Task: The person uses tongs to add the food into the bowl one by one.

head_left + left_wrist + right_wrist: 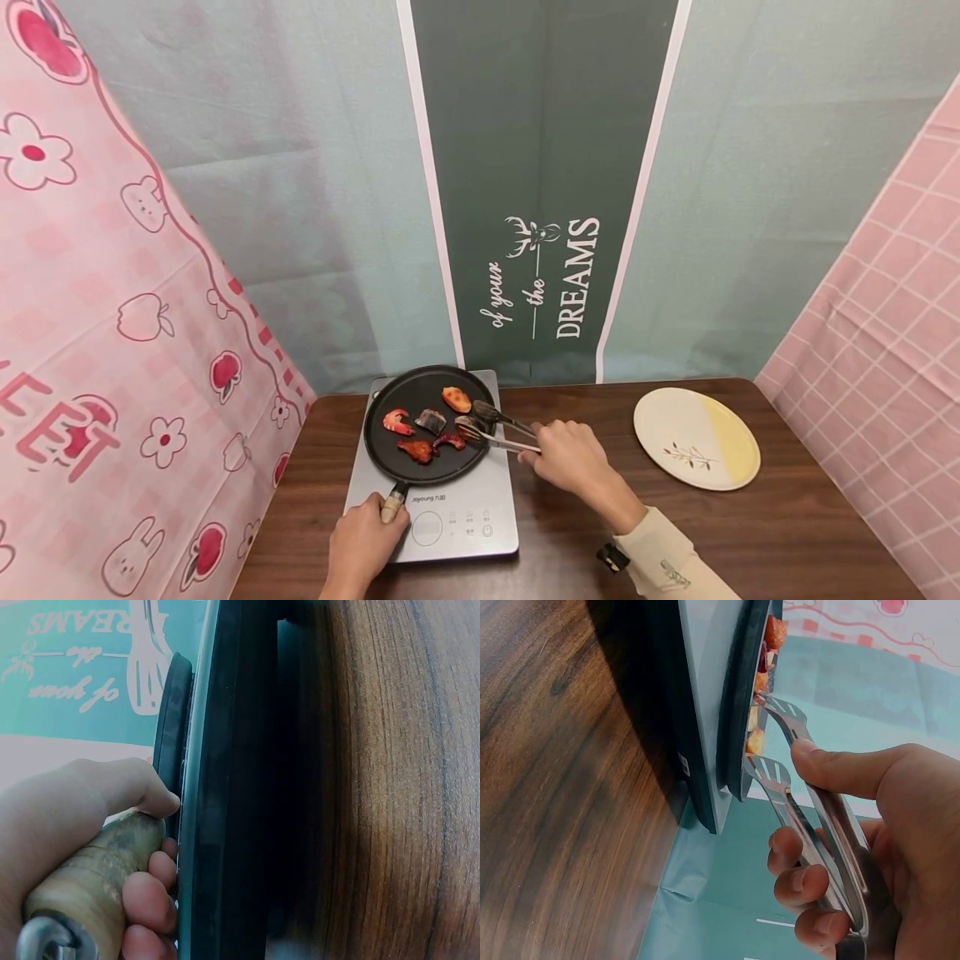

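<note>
A round black frying pan (397, 467) sits on a silver induction cooker (495, 500). My left hand (367, 533) grips the pan's wooden handle (90, 877), fingers wrapped round it. With my right hand (572, 457) I hold metal tongs (832, 832), thumb on one arm and fingers on the other. The tong tips stand apart over the pan's right side. In the pan lie a shrimp (397, 422), a grey-skinned piece of fish (431, 422), an orange oval piece (456, 399), a reddish-brown piece like a chicken wing (416, 450) and a dark red tentacle (450, 440) close to the lower tip.
A cream and yellow plate (690, 425) with a leaf print lies on the wooden table (570, 550) to the right. Green fabric (540, 167) hangs behind the table. Pink patterned cloth (150, 333) stands at the left, pink checked cloth (892, 317) at the right.
</note>
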`<state>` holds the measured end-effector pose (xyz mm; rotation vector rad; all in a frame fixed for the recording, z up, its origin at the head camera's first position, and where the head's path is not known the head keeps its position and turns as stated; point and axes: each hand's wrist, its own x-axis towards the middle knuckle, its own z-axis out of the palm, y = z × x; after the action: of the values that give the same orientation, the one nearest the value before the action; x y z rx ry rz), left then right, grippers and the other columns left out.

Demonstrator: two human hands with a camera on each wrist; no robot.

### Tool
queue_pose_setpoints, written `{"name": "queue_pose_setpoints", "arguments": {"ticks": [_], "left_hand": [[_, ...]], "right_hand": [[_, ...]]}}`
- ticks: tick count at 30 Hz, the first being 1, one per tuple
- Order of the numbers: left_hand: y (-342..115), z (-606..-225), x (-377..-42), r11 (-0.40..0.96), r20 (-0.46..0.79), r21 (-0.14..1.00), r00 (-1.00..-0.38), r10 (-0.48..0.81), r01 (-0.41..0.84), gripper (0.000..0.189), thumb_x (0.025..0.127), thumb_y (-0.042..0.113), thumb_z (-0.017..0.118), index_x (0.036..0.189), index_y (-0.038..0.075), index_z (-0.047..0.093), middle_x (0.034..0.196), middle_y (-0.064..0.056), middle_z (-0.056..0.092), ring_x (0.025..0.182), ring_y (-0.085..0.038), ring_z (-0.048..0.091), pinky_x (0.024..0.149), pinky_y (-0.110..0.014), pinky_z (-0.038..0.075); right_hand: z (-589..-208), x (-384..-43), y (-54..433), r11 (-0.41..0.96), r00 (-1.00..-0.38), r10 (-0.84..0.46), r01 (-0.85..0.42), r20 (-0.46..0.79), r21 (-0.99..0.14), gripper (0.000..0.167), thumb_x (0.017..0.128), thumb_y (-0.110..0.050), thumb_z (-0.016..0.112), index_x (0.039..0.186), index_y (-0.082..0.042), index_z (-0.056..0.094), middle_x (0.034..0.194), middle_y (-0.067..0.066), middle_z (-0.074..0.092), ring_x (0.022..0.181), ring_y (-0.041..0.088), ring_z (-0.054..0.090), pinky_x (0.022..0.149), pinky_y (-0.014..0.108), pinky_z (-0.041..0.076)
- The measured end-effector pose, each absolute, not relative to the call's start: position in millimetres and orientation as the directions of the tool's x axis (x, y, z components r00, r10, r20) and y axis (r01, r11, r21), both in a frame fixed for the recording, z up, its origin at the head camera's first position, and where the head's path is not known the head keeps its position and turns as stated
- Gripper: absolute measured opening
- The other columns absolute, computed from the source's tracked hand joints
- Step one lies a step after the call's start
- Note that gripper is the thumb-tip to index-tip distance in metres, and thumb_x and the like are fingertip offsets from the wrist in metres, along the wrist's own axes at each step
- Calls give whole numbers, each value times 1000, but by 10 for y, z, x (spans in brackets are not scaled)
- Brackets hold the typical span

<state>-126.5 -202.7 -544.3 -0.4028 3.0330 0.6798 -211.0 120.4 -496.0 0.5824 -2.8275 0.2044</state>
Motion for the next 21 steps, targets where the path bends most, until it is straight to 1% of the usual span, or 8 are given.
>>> {"name": "queue_pose_setpoints", "arguments": {"ticks": [5,10,15,21], "left_hand": [[-2023,-5441,-1264,874,-60,418,-967,-247,-249,32,85,39,75,85,8,68,65,-4,58,60,-23,54,58,-45,45],[-2026,-5441,-1272,876,-64,411,-966,-249,-253,35,85,39,75,89,5,70,66,-4,60,61,-23,54,59,-46,45],[-2034,-5458,-1269,875,-58,416,-967,-248,-250,33,84,39,75,87,6,69,66,-4,59,60,-23,53,59,-45,45],[-2037,-5454,-1270,867,-66,429,-966,-251,-255,32,84,37,75,87,6,69,66,-3,57,61,-22,51,58,-44,44]], "right_hand": [[-4963,-2107,1209,919,-897,-355,-387,264,-81,43,82,-50,86,90,-11,70,65,4,62,56,26,63,50,44,47],[-4959,-2111,1206,919,-891,-352,-387,286,-75,48,81,-54,85,96,-10,71,67,5,64,58,28,65,51,45,47],[-4954,-2105,1206,919,-887,-356,-389,294,-63,55,81,-57,84,104,-9,72,71,6,68,60,29,67,50,44,48],[-4945,-2109,1218,921,-891,-343,-382,296,-82,56,79,-56,86,105,-8,71,73,6,69,60,28,67,50,44,47]]}}
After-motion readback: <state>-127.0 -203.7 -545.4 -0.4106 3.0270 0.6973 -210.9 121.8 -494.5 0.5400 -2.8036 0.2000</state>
